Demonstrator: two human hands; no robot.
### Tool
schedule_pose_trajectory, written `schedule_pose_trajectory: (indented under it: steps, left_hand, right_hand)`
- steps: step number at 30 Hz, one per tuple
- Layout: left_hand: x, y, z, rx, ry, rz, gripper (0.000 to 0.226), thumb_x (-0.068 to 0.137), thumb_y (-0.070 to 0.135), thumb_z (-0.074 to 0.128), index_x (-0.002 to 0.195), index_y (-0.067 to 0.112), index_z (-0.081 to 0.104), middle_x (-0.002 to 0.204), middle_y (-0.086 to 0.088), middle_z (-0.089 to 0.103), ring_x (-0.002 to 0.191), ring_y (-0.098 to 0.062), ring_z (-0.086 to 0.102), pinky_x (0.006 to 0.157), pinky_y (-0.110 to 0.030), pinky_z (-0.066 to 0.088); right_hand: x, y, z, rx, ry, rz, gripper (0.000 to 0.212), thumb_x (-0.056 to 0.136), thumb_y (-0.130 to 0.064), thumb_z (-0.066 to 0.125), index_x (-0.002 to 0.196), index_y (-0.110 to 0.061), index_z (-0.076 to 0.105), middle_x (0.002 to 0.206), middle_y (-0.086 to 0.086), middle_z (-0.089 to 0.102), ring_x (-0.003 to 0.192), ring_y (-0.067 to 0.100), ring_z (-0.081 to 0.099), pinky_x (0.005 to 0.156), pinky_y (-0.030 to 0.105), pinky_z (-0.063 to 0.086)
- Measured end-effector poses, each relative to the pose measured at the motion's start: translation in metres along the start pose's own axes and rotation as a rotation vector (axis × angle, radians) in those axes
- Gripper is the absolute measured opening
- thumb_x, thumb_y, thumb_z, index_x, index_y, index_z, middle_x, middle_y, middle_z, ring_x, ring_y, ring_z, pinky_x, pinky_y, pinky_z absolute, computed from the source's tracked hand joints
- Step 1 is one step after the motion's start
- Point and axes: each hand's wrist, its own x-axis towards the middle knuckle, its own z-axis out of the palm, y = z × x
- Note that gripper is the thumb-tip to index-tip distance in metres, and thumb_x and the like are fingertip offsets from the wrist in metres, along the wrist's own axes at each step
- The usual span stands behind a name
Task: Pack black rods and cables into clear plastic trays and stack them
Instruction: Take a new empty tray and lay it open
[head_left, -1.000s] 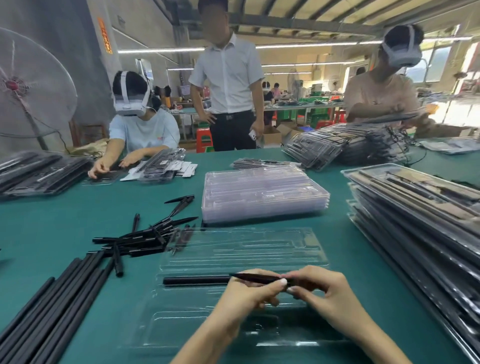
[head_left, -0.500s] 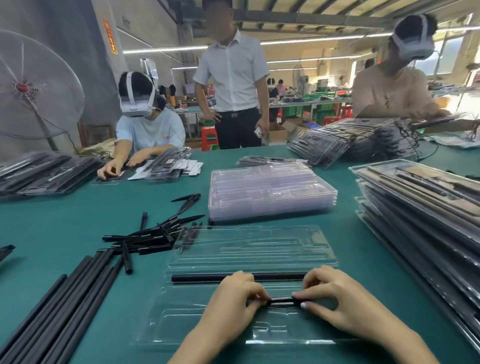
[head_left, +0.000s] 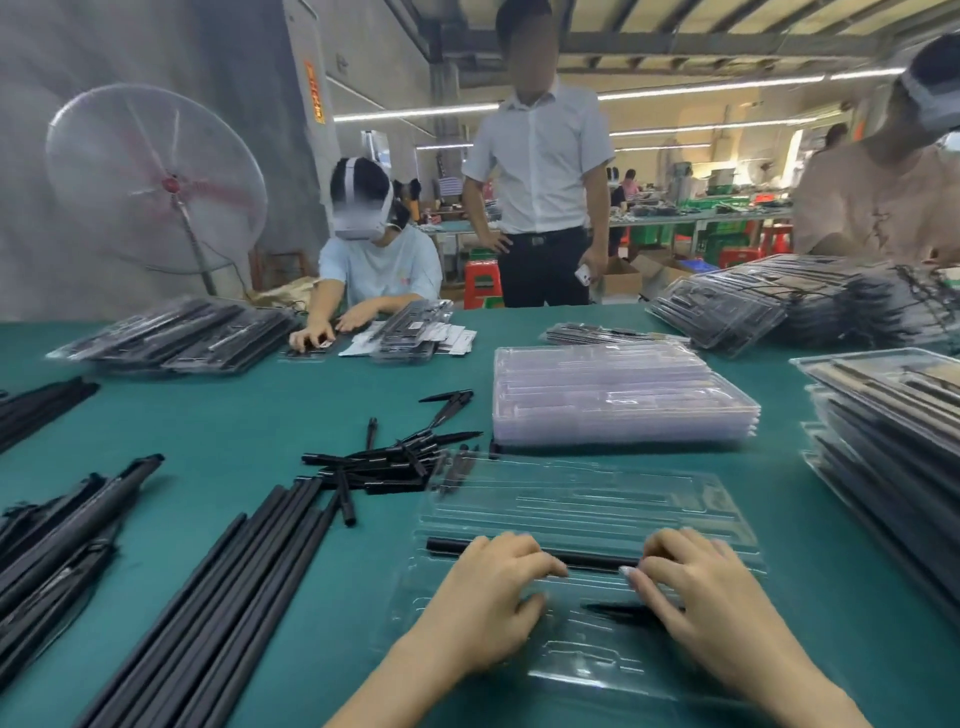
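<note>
A clear plastic tray (head_left: 587, 512) lies on the green table right before me. A long black rod (head_left: 597, 560) sits across its middle slot. Below it, a short black pointed piece (head_left: 618, 609) lies in a lower slot. My left hand (head_left: 483, 608) rests on the tray with bent fingers, its fingertips touching the long rod. My right hand (head_left: 711, 608) does the same from the right, and its thumb side covers the short piece's right end. Neither hand grips anything.
A stack of empty clear trays (head_left: 623, 395) stands behind my tray. Filled trays (head_left: 893, 441) are piled at the right. Short black pieces (head_left: 395, 460) and long black rods (head_left: 218, 597) lie to the left. Three people are at the far side of the table.
Both hands set the short black piece down into the tray's lower slot and released it. Their fingertips then moved up to the long rod.
</note>
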Motion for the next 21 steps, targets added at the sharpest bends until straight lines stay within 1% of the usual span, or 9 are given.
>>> schedule_pose_trajectory:
  steps: [2, 5, 8, 10, 12, 14, 17, 19, 21]
  left_hand:
    - [-0.014, -0.019, -0.018, -0.06, 0.081, -0.078, 0.031, 0.092, 0.017, 0.053, 0.12, 0.026, 0.062, 0.114, 0.01, 0.059, 0.111, -0.005, 0.048, 0.096, -0.021, 0.032]
    - [-0.039, -0.051, -0.043, -0.143, 0.195, -0.25, 0.028, 0.088, 0.009, 0.058, 0.111, 0.022, 0.067, 0.106, 0.012, 0.064, 0.102, -0.001, 0.055, 0.097, -0.027, 0.04]
    - [-0.07, -0.086, -0.067, -0.084, 0.283, -0.347, 0.028, 0.085, 0.007, 0.062, 0.109, 0.02, 0.068, 0.106, 0.01, 0.066, 0.101, -0.002, 0.057, 0.096, -0.028, 0.044]
    - [-0.095, -0.114, -0.087, -0.006, 0.383, -0.445, 0.032, 0.081, 0.004, 0.064, 0.109, 0.019, 0.067, 0.109, 0.008, 0.066, 0.105, -0.009, 0.058, 0.098, -0.032, 0.043]
    - [-0.123, -0.144, -0.108, 0.053, 0.457, -0.604, 0.037, 0.081, 0.005, 0.066, 0.116, 0.017, 0.064, 0.119, 0.002, 0.063, 0.115, -0.018, 0.055, 0.102, -0.038, 0.04]
    - [-0.155, -0.173, -0.128, 0.119, 0.459, -0.81, 0.048, 0.084, 0.015, 0.068, 0.129, 0.014, 0.054, 0.134, -0.004, 0.053, 0.129, -0.023, 0.044, 0.108, -0.04, 0.032]
    - [-0.212, -0.211, -0.154, 0.332, 0.321, -1.128, 0.078, 0.087, 0.046, 0.063, 0.147, 0.012, 0.027, 0.155, -0.009, 0.025, 0.146, -0.025, 0.011, 0.116, -0.044, 0.014]
    - [-0.252, -0.228, -0.168, 0.431, 0.276, -1.291, 0.094, 0.084, 0.068, 0.047, 0.152, 0.014, 0.012, 0.16, -0.013, 0.007, 0.147, -0.027, -0.005, 0.116, -0.049, -0.001]
    - [-0.29, -0.241, -0.181, 0.416, 0.256, -1.457, 0.104, 0.075, 0.08, 0.026, 0.153, 0.016, 0.003, 0.159, -0.019, 0.0, 0.146, -0.031, -0.011, 0.114, -0.054, -0.006]
  right_hand:
    - [0.014, -0.022, 0.012, 0.097, -0.047, -0.03, 0.015, 0.09, -0.035, 0.061, 0.083, -0.026, 0.072, 0.087, -0.016, 0.058, 0.082, 0.009, 0.058, 0.072, 0.03, 0.047]
    - [0.039, -0.065, 0.037, 0.233, -0.2, -0.123, 0.032, 0.097, -0.046, 0.04, 0.11, -0.031, 0.066, 0.106, -0.018, 0.052, 0.102, 0.003, 0.049, 0.09, 0.025, 0.039]
    - [0.067, -0.12, 0.061, 0.266, -0.309, -0.252, 0.035, 0.099, -0.045, 0.038, 0.12, -0.029, 0.061, 0.121, -0.011, 0.051, 0.114, 0.008, 0.046, 0.097, 0.026, 0.035]
    - [0.082, -0.158, 0.075, 0.317, -0.343, -0.309, 0.036, 0.1, -0.042, 0.038, 0.124, -0.026, 0.059, 0.127, -0.006, 0.05, 0.12, 0.011, 0.044, 0.101, 0.025, 0.033]
    - [0.093, -0.196, 0.086, 0.386, -0.391, -0.358, 0.038, 0.101, -0.041, 0.038, 0.131, -0.025, 0.054, 0.134, -0.004, 0.046, 0.126, 0.012, 0.04, 0.106, 0.025, 0.03]
    - [0.102, -0.237, 0.094, 0.536, -0.455, -0.364, 0.041, 0.101, -0.037, 0.04, 0.138, -0.021, 0.047, 0.141, -0.002, 0.043, 0.131, 0.011, 0.037, 0.109, 0.021, 0.026]
    - [0.106, -0.301, 0.1, 0.893, -0.589, -0.218, 0.045, 0.101, -0.032, 0.044, 0.143, -0.017, 0.041, 0.145, -0.001, 0.044, 0.131, 0.007, 0.04, 0.107, 0.015, 0.026]
    - [0.104, -0.34, 0.103, 1.11, -0.706, -0.074, 0.048, 0.1, -0.034, 0.045, 0.145, -0.019, 0.037, 0.146, -0.002, 0.043, 0.129, 0.005, 0.042, 0.105, 0.015, 0.029]
    - [0.103, -0.371, 0.109, 1.164, -0.772, -0.007, 0.054, 0.099, -0.036, 0.045, 0.148, -0.02, 0.031, 0.146, -0.003, 0.041, 0.128, 0.01, 0.046, 0.099, 0.014, 0.032]
